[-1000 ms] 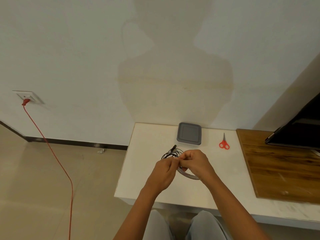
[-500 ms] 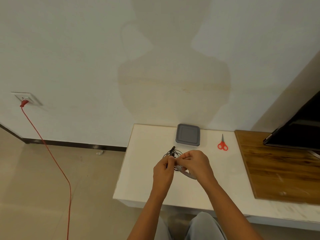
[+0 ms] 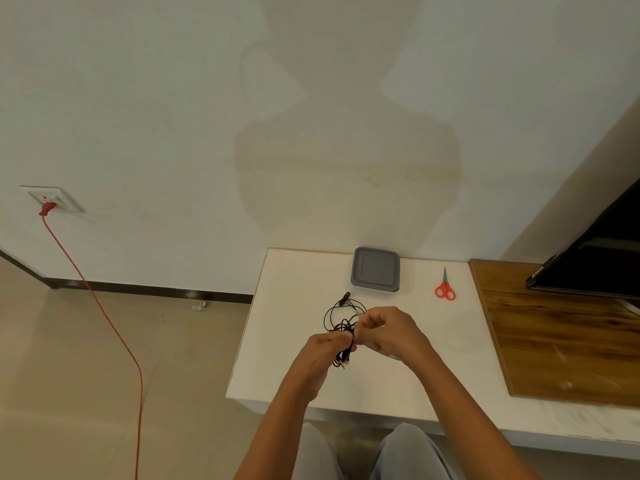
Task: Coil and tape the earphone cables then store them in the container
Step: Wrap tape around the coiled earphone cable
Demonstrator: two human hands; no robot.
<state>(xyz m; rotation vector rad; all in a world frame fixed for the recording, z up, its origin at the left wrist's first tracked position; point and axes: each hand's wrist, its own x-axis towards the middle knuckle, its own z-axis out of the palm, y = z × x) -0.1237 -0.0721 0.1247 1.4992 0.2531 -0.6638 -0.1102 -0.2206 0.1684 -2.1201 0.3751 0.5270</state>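
Observation:
Over the middle of the white table (image 3: 277, 341), both hands hold a black earphone cable (image 3: 335, 315) bunched into a loose coil. My left hand (image 3: 320, 356) pinches the bundle from the left. My right hand (image 3: 393, 332) pinches it from the right, with a small pale bit at the fingertips that is too small to identify. Loops stick out above the hands, and the cable ends (image 3: 343, 362) hang below them. A grey square container (image 3: 375, 270) with its lid on sits at the table's back edge. No tape roll shows.
Red-handled scissors (image 3: 445, 289) lie right of the container. A wooden board (image 3: 554, 341) covers the table's right part, with a black screen (image 3: 595, 268) above it. A red cord (image 3: 104, 306) runs from a wall socket down across the floor on the left.
The cable bundle now hangs between the fingertips with more loops and its ends showing. The grey tape ring seen under my right hand earlier is out of sight.

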